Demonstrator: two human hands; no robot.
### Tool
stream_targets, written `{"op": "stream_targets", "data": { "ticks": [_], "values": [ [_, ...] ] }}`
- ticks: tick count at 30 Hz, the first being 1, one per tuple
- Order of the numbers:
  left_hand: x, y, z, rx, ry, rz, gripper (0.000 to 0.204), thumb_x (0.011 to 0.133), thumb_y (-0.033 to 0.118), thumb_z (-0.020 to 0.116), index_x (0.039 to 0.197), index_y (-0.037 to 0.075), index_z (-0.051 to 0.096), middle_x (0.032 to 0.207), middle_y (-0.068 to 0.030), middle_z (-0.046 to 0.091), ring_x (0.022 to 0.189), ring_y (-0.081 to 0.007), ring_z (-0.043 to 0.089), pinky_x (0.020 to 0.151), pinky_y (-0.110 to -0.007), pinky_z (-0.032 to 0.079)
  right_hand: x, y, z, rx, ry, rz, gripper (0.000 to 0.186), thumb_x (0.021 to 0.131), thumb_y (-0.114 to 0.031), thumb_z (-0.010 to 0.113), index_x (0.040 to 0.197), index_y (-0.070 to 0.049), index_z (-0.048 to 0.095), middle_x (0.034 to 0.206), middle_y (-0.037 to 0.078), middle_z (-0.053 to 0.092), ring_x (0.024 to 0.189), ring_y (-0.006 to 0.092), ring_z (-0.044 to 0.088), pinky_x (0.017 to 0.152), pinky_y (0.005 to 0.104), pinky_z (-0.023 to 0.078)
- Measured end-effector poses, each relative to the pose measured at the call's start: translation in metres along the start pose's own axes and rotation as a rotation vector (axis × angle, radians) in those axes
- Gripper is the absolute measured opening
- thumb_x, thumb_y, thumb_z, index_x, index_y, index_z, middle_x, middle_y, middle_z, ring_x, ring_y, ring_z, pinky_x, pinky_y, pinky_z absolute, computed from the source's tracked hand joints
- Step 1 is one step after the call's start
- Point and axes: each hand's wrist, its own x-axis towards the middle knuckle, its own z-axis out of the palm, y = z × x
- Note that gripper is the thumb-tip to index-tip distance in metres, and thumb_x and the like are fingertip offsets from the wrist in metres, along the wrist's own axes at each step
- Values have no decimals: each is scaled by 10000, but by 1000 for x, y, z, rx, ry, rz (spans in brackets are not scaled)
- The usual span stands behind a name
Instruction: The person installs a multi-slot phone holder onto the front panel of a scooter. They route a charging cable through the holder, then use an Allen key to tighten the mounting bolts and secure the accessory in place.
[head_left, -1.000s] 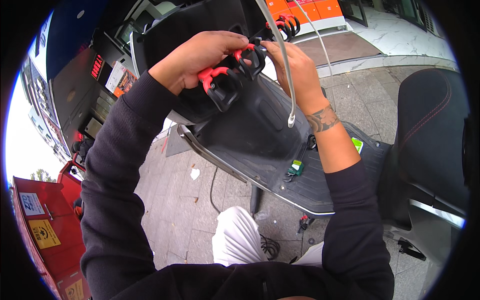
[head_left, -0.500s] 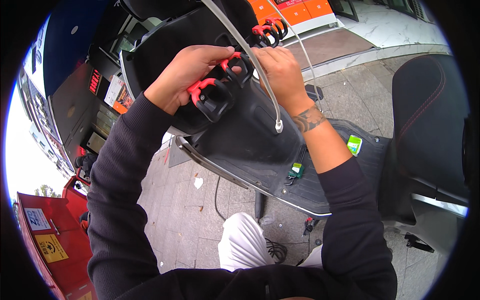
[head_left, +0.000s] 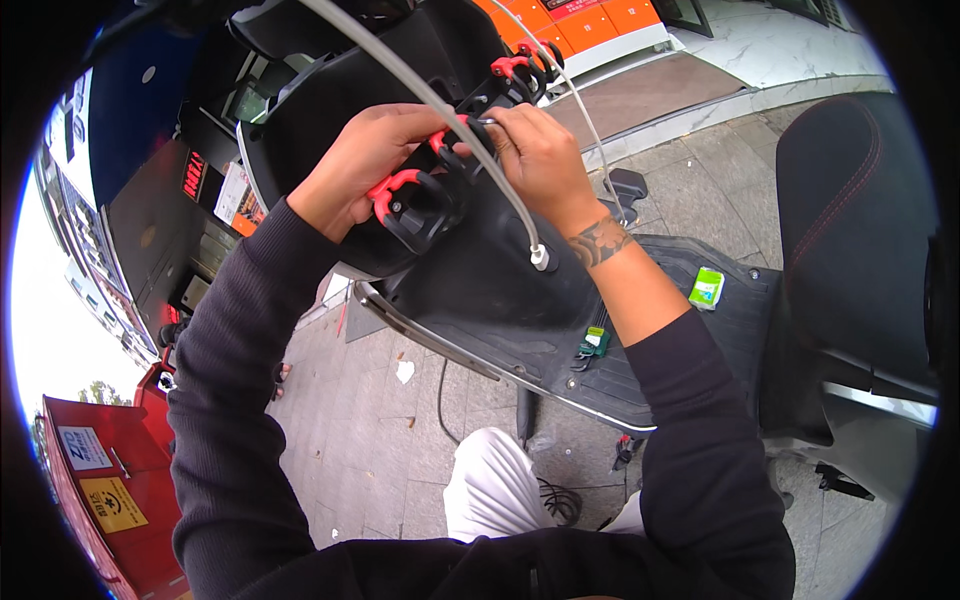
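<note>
A row of red-and-black hooks is on the scooter's black front panel [head_left: 350,90]. My left hand [head_left: 375,155] grips the nearer pair from the left, its fingers curled between and behind a near hook [head_left: 405,205] and a second hook [head_left: 455,140]. Close by on the right, my right hand [head_left: 540,155] is closed in a pinch on a thin silver tool [head_left: 487,121] beside the second hook; most of it is hidden by the fingers. A white cable [head_left: 430,95] passes in front of the hooks, its plug [head_left: 540,257] in the panel below.
On the footboard [head_left: 660,340] lie a green hex key set [head_left: 591,345] and a green-and-white packet [head_left: 707,288]. The black seat [head_left: 850,200] is at the right. More red-and-black hooks [head_left: 525,70] sit farther along. A black cable [head_left: 560,500] coils on the paving, and a red vehicle [head_left: 110,490] stands left.
My right hand has shifted slightly left, and the silver tool now shows at its fingertips. Both hands remain at the near hooks. The view has moved a little.
</note>
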Motion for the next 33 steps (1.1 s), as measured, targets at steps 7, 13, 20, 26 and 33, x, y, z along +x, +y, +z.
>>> {"op": "stream_targets", "data": {
  "ticks": [7, 13, 20, 26, 33],
  "values": [
    [-2, 6, 3, 0, -40, -49, 387, 1107, 198, 585, 1380, -72, 625, 1108, -197, 796, 916, -181, 796, 795, -268, 665, 4, 7, -1, 128, -47, 28, 166, 1018, -196, 713, 971, -44, 666, 900, 129, 693, 879, 383, 682, 738, 465, 550],
    [-5, 7, 10, 17, 16, -19, 369, 1111, 181, 589, 1361, -87, 626, 1079, -188, 797, 884, -178, 794, 789, -257, 656, 4, 12, 6, 135, -25, 77, 285, 1011, -254, 711, 828, -62, 606, 810, 131, 675, 800, 384, 675, 720, 479, 542],
    [-6, 8, 11, 25, 73, -28, 396, 1121, 166, 551, 1406, -107, 592, 1110, -214, 790, 909, -202, 799, 825, -288, 669, -3, 5, 15, 51, 31, 146, 276, 1012, -281, 704, 827, -94, 621, 804, 95, 704, 792, 345, 707, 679, 456, 559],
    [-5, 8, 11, 76, 107, -16, 414, 1111, 184, 568, 1412, -100, 593, 1119, -213, 789, 925, -195, 800, 830, -292, 669, -5, -7, 17, 136, 27, 290, 269, 1046, -297, 666, 868, -97, 694, 824, 104, 744, 782, 357, 732, 666, 471, 566],
    [-6, 10, 10, 66, 56, -25, 414, 1109, 192, 576, 1408, -94, 596, 1131, -218, 787, 929, -198, 800, 830, -296, 668, -9, -14, 21, 213, 80, 367, 215, 1057, -273, 670, 937, -101, 716, 786, 122, 755, 737, 379, 734, 625, 471, 560]
  ]
}}
